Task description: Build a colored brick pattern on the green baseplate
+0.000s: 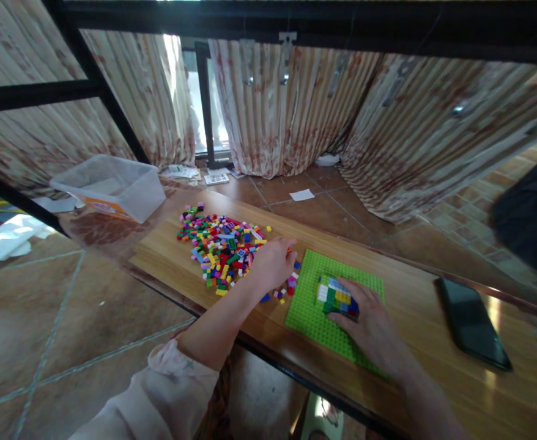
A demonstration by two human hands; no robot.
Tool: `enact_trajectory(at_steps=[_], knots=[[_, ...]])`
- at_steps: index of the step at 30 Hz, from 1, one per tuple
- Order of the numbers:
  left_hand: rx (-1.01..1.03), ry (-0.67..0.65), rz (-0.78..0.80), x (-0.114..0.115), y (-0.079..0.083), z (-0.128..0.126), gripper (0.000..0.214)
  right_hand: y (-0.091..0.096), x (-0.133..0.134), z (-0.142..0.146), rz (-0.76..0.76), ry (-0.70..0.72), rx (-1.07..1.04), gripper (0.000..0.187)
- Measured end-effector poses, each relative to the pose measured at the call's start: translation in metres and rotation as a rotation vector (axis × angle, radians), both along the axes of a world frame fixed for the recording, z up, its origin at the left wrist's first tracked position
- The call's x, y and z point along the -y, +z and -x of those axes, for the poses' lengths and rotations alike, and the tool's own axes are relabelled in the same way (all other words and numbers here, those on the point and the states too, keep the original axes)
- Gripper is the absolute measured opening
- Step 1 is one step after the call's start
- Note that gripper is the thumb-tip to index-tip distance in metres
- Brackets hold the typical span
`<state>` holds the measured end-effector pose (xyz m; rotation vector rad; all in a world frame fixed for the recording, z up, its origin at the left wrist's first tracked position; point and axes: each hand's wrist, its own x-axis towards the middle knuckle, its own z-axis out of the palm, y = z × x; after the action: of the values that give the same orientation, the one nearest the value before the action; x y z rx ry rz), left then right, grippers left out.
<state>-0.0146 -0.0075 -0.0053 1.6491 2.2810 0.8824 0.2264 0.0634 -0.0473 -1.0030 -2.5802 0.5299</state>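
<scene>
A green studded baseplate (317, 318) lies on a wooden table (424, 293). On it stands a small build of white, yellow, blue and green bricks (335, 295). My right hand (369, 318) rests on the plate with its fingers wrapped against the build's right side. My left hand (273, 263) reaches to the right edge of a pile of small coloured bricks (220, 247), fingers curled in a pinch; a small red piece seems to show at the fingertips, but it is too small to name.
A black phone (473, 321) lies at the table's right. A clear plastic bin (112, 186) stands on the floor at the far left. Striped curtains (296, 104) hang behind, with papers (302, 195) on the tiled floor. A black metal frame (94, 79) crosses above.
</scene>
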Motion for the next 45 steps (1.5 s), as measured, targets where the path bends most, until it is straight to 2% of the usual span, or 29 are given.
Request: enact_trajectory(at_steps=[6, 19, 27, 30, 34, 36, 41, 45], knots=[[-0.01, 0.043, 0.018, 0.003, 0.002, 0.006, 0.031, -0.002, -0.001, 0.001, -0.015, -0.001, 0.009, 0.057], [-0.124, -0.139, 0.129, 0.003, 0.0, -0.02, 0.02, -0.002, 0.002, 0.002, -0.042, 0.011, 0.021, 0.055], [-0.091, -0.204, 0.082, 0.0, -0.01, -0.035, 0.023, 0.003, 0.005, 0.004, 0.016, -0.008, 0.0, 0.056], [-0.011, -0.181, 0.027, -0.002, -0.012, -0.044, 0.03, 0.008, 0.002, 0.004, 0.114, -0.087, -0.114, 0.055], [0.105, -0.133, 0.014, -0.005, -0.013, -0.054, 0.036, 0.009, -0.008, 0.001, 0.14, -0.371, -0.214, 0.053], [0.139, -0.143, 0.03, -0.006, -0.014, -0.057, 0.037, 0.007, -0.013, 0.0, 0.15, -0.433, -0.204, 0.052], [0.153, -0.228, 0.062, -0.007, -0.019, -0.061, 0.034, 0.001, -0.014, 0.001, 0.131, -0.377, -0.169, 0.042], [0.144, -0.227, 0.062, -0.008, -0.018, -0.062, 0.032, 0.003, -0.01, 0.004, 0.12, -0.337, -0.16, 0.037]])
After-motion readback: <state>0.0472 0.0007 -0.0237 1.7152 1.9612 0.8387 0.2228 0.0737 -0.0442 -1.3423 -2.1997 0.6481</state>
